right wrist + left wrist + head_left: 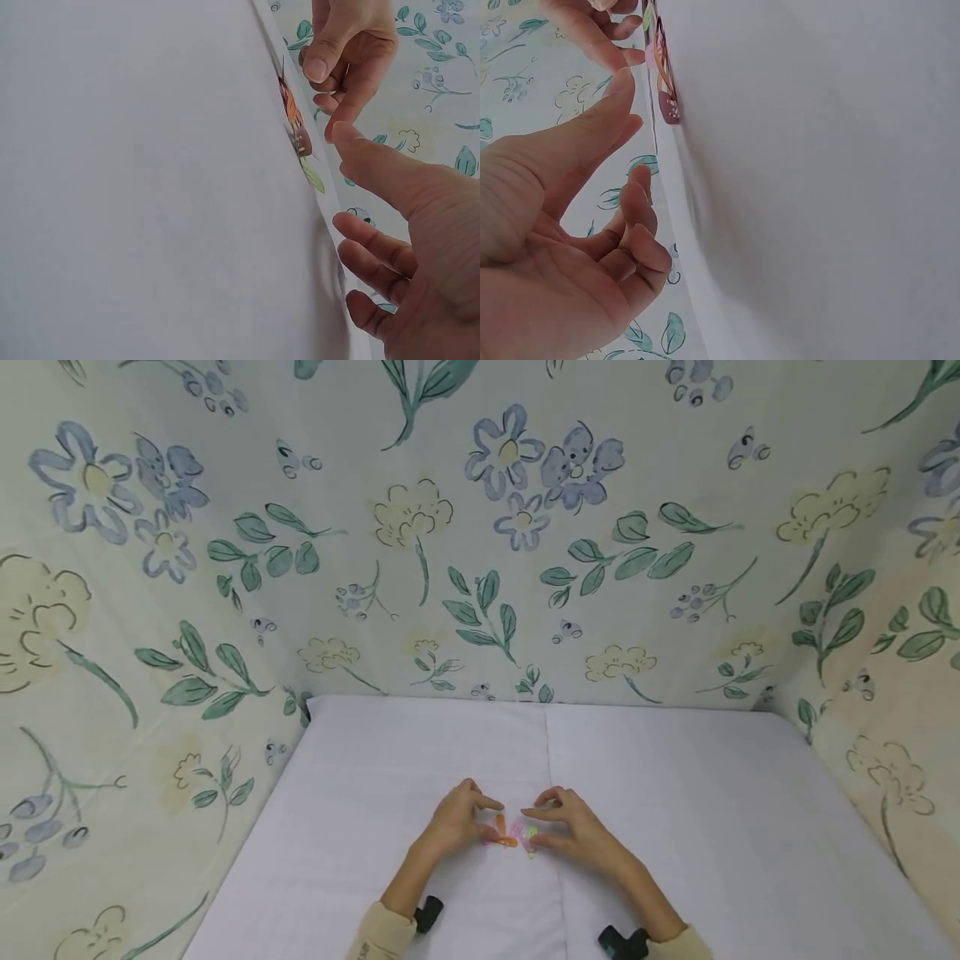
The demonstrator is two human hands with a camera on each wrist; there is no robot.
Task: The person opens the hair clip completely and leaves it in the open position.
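Small flat pieces in orange, pink and yellow-green lie close together on the white cloth between the two hands. In the left wrist view a dark maroon piece with white dots shows at the near end of the group. My left hand is just left of the orange pieces, thumb and forefinger apart. On the other side, my right hand has its thumb beside the yellow-green piece and its forefinger extended above it. Nothing shows gripped in either hand.
A white cloth covers the table, with a crease running front to back near the middle. Flower-patterned fabric hangs behind and at both sides. Black wrist cameras sit on both forearms near the sleeves.
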